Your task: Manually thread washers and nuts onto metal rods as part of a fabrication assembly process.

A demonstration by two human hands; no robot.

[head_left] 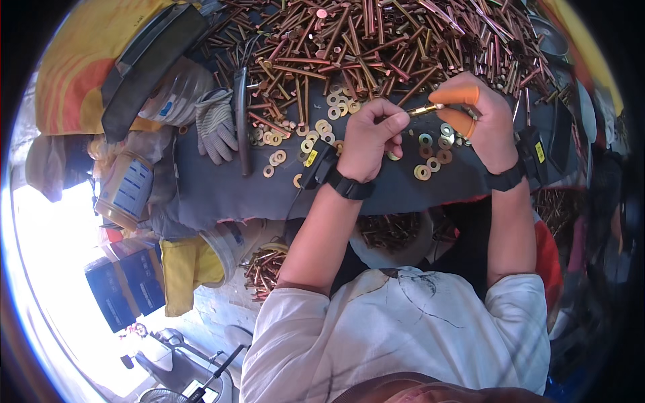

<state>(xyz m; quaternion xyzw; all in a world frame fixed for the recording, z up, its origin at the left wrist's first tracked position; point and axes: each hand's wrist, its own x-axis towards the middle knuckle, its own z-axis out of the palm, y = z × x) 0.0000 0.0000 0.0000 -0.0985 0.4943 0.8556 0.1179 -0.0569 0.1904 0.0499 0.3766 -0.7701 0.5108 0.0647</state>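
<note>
A brassy bolt [422,110] spans the gap between my two hands above the dark tabletop [396,195]. My left hand [366,141] pinches its left end between thumb and forefinger. At the other end, my right hand [492,124] closes on it with fingertips in orange finger covers [461,95]; those tips hide part of that end. Flat washers [424,172] lie scattered below and between my hands, some golden and some silvery. Beyond them spreads a big heap of long coppery bolts [363,40].
Left of the washers lie a curved metal bar [242,124] and a striped work glove [216,127]. A plastic jar [125,190] stands at the table's left side. Below the front edge are a container of bolts [263,272] and a bucket [393,235]. A blue box [125,284] sits lower left.
</note>
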